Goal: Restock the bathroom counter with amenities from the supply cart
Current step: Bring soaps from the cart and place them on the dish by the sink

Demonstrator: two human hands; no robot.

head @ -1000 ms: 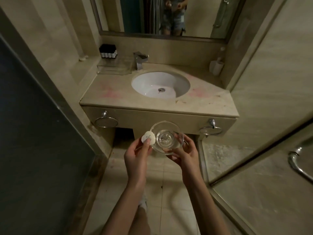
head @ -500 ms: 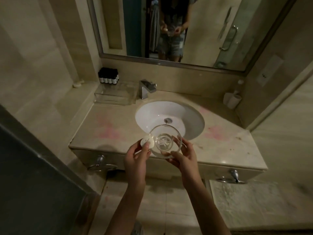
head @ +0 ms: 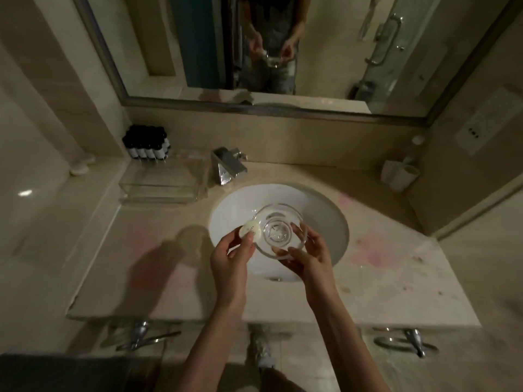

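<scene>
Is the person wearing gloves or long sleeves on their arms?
No gloves. The left hand and right hand are both bare. Both forearms are bare too, with no sleeve showing down to the bottom edge of the picture. I see no watch, bracelet or ring, though the light is dim.

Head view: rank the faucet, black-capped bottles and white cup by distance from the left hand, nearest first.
1. Faucet: straight behind the left hand, which pinches the round soap; at the basin's back edge.
2. Black-capped bottles: back-left corner.
3. White cup: back-right corner, across the basin.
</scene>
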